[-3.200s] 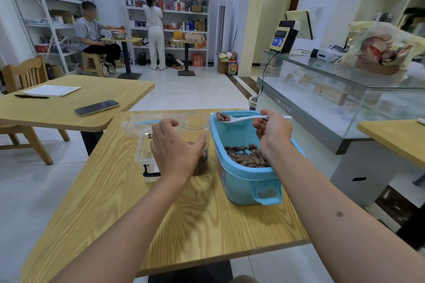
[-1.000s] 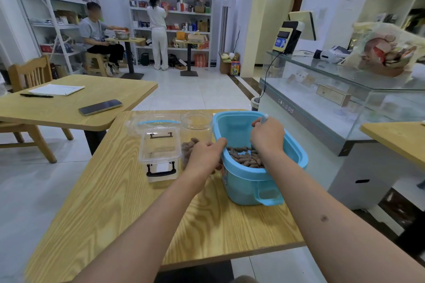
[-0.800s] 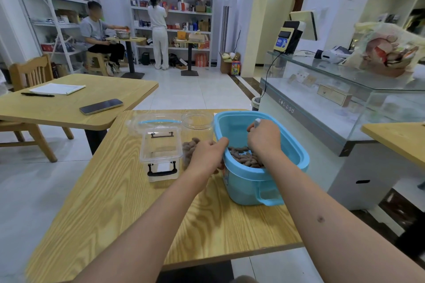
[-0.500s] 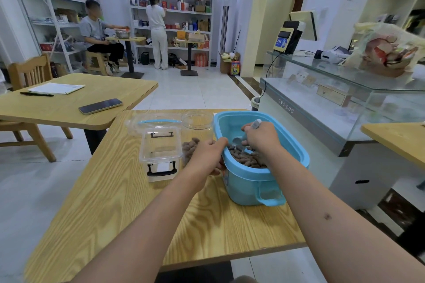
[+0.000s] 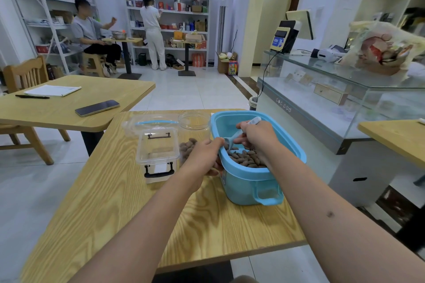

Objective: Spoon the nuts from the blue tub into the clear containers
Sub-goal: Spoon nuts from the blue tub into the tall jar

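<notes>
A person's right hand [image 5: 257,136] digs a pale spoon [image 5: 239,134] into the nuts [image 5: 247,158] in a blue tub [image 5: 250,181] on a wooden table [image 5: 119,209], seen from the head camera.

The right fingers are curled round the spoon's handle, its bowl down among the nuts on the tub's left side. The left hand [image 5: 202,158] grips the tub's left rim, fingers bent over the edge. Just left of the tub stands a round clear jar [image 5: 194,126] partly filled with nuts (its lower half hidden behind the left hand), and beside that a clear lidded box [image 5: 158,151] with black latches. Behind the box lies a clear lid [image 5: 149,123] with a blue seal. On the neighbouring table rest a phone [image 5: 97,108], a pen [image 5: 32,96] and papers [image 5: 52,90].
</notes>
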